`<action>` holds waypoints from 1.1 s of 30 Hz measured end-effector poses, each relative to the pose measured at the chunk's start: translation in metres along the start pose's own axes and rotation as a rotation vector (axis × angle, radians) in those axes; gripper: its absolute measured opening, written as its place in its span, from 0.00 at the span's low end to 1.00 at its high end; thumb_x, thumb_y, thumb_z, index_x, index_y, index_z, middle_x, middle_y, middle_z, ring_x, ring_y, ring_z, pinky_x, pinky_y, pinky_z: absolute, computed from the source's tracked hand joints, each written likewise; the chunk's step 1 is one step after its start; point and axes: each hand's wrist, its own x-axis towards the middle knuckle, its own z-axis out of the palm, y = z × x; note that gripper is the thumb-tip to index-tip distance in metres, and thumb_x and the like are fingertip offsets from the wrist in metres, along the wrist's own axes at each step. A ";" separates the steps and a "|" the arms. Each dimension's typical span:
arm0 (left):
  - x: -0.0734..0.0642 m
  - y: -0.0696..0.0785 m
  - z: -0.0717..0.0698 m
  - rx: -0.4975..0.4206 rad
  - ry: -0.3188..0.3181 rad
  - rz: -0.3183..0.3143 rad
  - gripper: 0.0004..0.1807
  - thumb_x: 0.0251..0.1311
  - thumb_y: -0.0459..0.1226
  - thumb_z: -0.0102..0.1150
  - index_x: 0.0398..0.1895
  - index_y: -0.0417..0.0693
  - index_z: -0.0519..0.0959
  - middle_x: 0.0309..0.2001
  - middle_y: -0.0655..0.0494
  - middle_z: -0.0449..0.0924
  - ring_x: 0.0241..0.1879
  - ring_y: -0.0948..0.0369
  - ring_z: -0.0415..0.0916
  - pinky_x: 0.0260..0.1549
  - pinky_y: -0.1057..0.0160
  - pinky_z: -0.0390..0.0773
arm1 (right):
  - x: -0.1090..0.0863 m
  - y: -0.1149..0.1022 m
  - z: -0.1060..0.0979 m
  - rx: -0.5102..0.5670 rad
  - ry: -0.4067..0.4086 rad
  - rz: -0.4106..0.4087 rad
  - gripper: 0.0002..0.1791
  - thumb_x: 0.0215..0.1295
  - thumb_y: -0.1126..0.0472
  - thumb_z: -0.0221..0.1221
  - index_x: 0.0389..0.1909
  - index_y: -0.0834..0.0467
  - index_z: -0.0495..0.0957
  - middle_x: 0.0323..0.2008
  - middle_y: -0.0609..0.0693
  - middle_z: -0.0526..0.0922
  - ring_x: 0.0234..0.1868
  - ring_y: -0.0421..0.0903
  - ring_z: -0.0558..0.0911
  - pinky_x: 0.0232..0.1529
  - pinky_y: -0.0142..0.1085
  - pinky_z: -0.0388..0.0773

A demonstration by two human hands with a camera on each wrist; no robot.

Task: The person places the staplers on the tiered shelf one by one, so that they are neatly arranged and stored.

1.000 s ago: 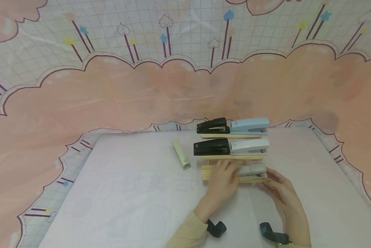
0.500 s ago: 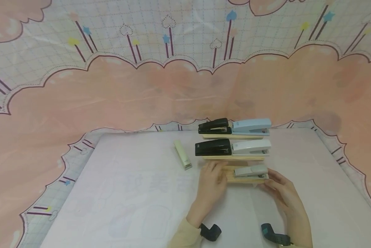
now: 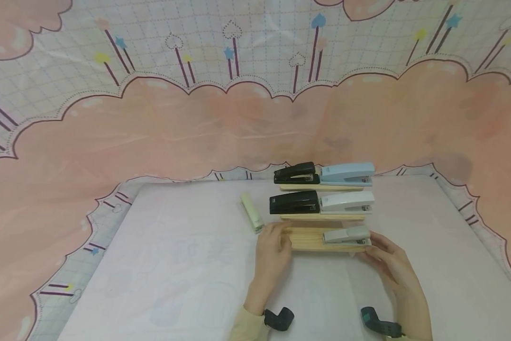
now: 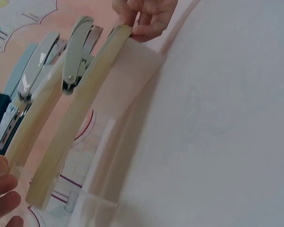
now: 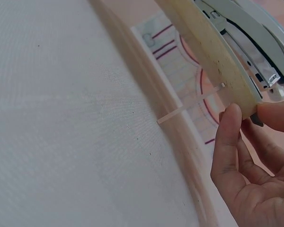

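My right hand [image 3: 389, 265] pinches the right end of the front wooden shelf [image 3: 306, 239] of a tiered rack; in the right wrist view its thumb [image 5: 229, 125] and a finger press against the board's end. A pale grey stapler [image 3: 347, 235] lies on the right half of that shelf. My left hand [image 3: 270, 248] is at the shelf's left end, with nothing held. Its fingers [image 4: 2, 191] are spread and lightly bent in the left wrist view. Just beyond its fingertips, a pale green stapler [image 3: 251, 212] lies aslant on the table.
The middle shelf [image 3: 323, 218] carries a black stapler [image 3: 294, 202] and a white stapler [image 3: 346, 201]. On the back shelf [image 3: 321, 188] sit another black stapler [image 3: 296, 174] and a light blue stapler [image 3: 347, 173]. The white tabletop [image 3: 174, 265] spreads left; a patterned cloth [image 3: 174, 132] hangs behind.
My left hand has moved left along the front shelf, from beside the grey stapler to the shelf's left end, uncovering the bare wood. My right hand keeps its place.
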 end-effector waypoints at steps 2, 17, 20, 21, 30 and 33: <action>0.000 -0.003 -0.003 -0.004 0.006 -0.019 0.16 0.56 0.29 0.57 0.47 0.49 0.82 0.46 0.56 0.81 0.50 0.58 0.76 0.50 0.57 0.75 | 0.000 0.000 0.000 0.003 -0.002 -0.005 0.23 0.66 0.72 0.52 0.44 0.38 0.78 0.45 0.31 0.82 0.45 0.31 0.82 0.45 0.23 0.78; 0.015 -0.034 -0.025 -0.034 0.066 -0.172 0.19 0.57 0.29 0.58 0.53 0.46 0.79 0.47 0.49 0.81 0.47 0.52 0.74 0.44 0.54 0.76 | 0.000 0.000 0.000 0.040 -0.006 0.004 0.23 0.66 0.73 0.51 0.44 0.39 0.78 0.44 0.33 0.83 0.45 0.32 0.82 0.45 0.24 0.78; 0.020 -0.041 -0.026 -0.024 0.090 -0.178 0.20 0.56 0.28 0.59 0.53 0.44 0.78 0.46 0.46 0.80 0.47 0.51 0.74 0.44 0.53 0.75 | -0.001 0.000 0.000 0.043 0.004 0.004 0.23 0.65 0.73 0.52 0.44 0.39 0.78 0.43 0.33 0.82 0.45 0.32 0.82 0.45 0.24 0.78; 0.022 -0.043 -0.026 -0.025 0.093 -0.186 0.20 0.56 0.28 0.59 0.54 0.44 0.77 0.47 0.46 0.80 0.47 0.51 0.74 0.44 0.52 0.75 | -0.001 0.000 0.000 0.044 0.007 0.004 0.23 0.65 0.73 0.52 0.44 0.39 0.78 0.43 0.34 0.82 0.45 0.32 0.82 0.45 0.24 0.78; 0.035 -0.064 -0.023 -0.102 0.098 -0.281 0.26 0.54 0.28 0.59 0.60 0.41 0.72 0.51 0.40 0.76 0.51 0.45 0.73 0.46 0.47 0.76 | -0.002 0.001 0.001 0.051 0.000 -0.005 0.23 0.65 0.73 0.52 0.45 0.40 0.78 0.44 0.34 0.83 0.45 0.32 0.82 0.46 0.24 0.79; 0.040 -0.070 -0.021 -0.119 0.090 -0.310 0.29 0.54 0.28 0.59 0.62 0.39 0.69 0.54 0.39 0.74 0.52 0.45 0.73 0.47 0.47 0.76 | -0.001 0.000 0.001 0.063 -0.008 -0.010 0.23 0.65 0.73 0.52 0.45 0.40 0.78 0.44 0.34 0.83 0.45 0.32 0.82 0.46 0.25 0.79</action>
